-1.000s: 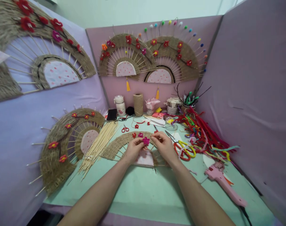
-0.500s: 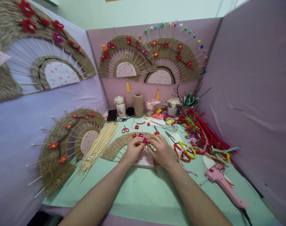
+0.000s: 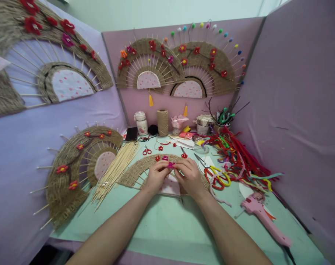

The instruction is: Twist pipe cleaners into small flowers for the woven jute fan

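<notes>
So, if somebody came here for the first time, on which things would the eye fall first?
Probably on the half-round brown twine fans on the pink back panel, dotted with red fuzzy flowers. Then perhaps on the tangled heap of red and multicoloured fuzzy stems at the right side of the pale green table. In the middle, the left fingers and right fingers hold a small magenta fuzzy flower.

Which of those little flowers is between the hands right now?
The magenta flower pinched between the left hand and right hand. It alone is held; the other magenta flower nearby sits farther back, beside a red flower.
</notes>
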`<state>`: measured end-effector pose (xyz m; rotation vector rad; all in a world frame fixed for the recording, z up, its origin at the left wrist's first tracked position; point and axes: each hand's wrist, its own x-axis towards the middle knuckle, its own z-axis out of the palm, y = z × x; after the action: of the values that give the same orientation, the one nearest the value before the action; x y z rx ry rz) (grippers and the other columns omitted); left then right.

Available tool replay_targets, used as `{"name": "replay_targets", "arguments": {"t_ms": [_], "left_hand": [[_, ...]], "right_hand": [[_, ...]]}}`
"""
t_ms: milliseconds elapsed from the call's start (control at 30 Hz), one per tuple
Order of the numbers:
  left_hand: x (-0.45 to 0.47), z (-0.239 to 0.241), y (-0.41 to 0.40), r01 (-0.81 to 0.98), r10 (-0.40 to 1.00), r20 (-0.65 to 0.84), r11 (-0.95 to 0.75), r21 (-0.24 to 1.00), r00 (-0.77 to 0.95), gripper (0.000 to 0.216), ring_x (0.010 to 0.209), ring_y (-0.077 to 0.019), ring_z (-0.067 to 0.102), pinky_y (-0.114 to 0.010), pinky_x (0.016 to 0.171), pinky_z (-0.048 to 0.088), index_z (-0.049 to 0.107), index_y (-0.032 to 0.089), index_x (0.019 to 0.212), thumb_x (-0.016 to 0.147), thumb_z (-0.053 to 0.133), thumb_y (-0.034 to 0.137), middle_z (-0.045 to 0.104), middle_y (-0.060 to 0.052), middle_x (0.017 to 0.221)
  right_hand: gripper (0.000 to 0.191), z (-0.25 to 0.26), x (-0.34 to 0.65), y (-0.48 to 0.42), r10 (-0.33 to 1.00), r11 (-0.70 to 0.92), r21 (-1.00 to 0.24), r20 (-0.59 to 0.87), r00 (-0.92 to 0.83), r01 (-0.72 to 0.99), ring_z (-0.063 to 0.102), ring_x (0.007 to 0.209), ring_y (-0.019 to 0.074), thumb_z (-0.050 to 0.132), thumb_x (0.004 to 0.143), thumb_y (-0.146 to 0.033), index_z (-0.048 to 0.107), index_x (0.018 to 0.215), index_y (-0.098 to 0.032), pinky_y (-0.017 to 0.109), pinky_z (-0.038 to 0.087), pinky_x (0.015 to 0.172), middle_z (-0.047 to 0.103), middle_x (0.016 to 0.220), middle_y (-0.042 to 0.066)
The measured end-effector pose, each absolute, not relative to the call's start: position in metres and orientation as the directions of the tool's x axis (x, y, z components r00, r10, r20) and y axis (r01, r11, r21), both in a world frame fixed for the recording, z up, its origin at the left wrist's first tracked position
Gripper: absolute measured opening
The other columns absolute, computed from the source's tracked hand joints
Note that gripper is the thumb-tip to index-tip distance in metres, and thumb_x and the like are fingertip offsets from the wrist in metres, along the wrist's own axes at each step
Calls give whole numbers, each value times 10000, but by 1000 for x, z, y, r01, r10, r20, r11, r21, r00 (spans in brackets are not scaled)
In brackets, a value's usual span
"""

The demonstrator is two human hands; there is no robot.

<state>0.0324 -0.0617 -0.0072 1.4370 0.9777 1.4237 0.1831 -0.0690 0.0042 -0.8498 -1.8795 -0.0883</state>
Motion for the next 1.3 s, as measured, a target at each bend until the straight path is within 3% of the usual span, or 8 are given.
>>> {"name": "replay_targets", "arguments": {"t_ms": [167, 300, 433, 567, 700, 967, 1167, 1300], "left_hand": [[28, -1, -65, -10, 960, 170, -172, 985, 222, 272, 363, -59, 370, -197, 356, 270, 684, 178, 897, 766, 595, 399, 552, 18, 547], [21, 9, -65, 60, 940, 190, -215, 975, 284, 278, 409, -62, 415, -202, 389, 320, 698, 167, 813, 775, 576, 414, 629, -33, 704], [19, 11, -62, 104, 919, 376, -389, 916, 123, 216, 694, -145, 570, -249, 609, 455, 712, 177, 772, 766, 599, 361, 654, -71, 868], [21, 10, -63, 159, 867, 494, -499, 852, 72, 165, 887, -188, 576, -321, 844, 429, 721, 180, 782, 774, 600, 292, 656, -82, 868], [26, 7, -66, 191, 855, 518, -516, 835, 43, 128, 850, -177, 578, -306, 801, 445, 717, 183, 730, 751, 617, 260, 641, -75, 847], [31, 3, -67, 200, 860, 508, -507, 839, 50, 122, 705, -146, 562, -238, 561, 438, 710, 176, 712, 735, 609, 239, 629, -76, 822], [31, 2, -66, 229, 841, 540, -534, 814, 39, 105, 787, -172, 578, -300, 739, 459, 718, 194, 714, 725, 614, 205, 639, -67, 796], [33, -1, -66, 243, 851, 526, -510, 825, 0, 87, 774, -172, 575, -303, 745, 455, 714, 194, 701, 708, 628, 206, 634, -55, 778]], "right_hand": [[138, 6, 186, -68, 483, 793, -294, 837, -258, 533, 544, 815, 185, 536, 834, -169, 652, 885, -223, 351, 458, 723, 676, 846, 49], [172, 8, 187, -68, 508, 794, -320, 816, -276, 516, 544, 835, 187, 516, 846, -175, 655, 923, -241, 361, 476, 743, 676, 877, 49], [262, 6, 185, -70, 548, 763, -344, 793, -267, 547, 536, 954, 209, 539, 829, -204, 592, 1083, -236, 395, 468, 818, 636, 1023, 72], [290, 4, 181, -73, 544, 743, -334, 806, -232, 580, 524, 987, 222, 566, 800, -211, 560, 1090, -209, 404, 452, 849, 596, 1051, 91], [192, 4, 178, -76, 523, 737, -299, 820, -231, 606, 524, 941, 216, 578, 791, -211, 590, 982, -205, 394, 446, 826, 611, 978, 80], [116, 5, 180, -75, 530, 715, -278, 814, -238, 641, 538, 872, 203, 572, 805, -212, 628, 906, -212, 369, 429, 779, 647, 892, 64], [103, 6, 178, -77, 526, 689, -262, 822, -217, 675, 537, 853, 201, 551, 828, -217, 642, 878, -217, 370, 411, 785, 659, 860, 58], [94, 5, 176, -77, 534, 664, -255, 819, -207, 703, 534, 872, 202, 557, 831, -225, 640, 876, -218, 367, 397, 792, 666, 869, 53]]}}
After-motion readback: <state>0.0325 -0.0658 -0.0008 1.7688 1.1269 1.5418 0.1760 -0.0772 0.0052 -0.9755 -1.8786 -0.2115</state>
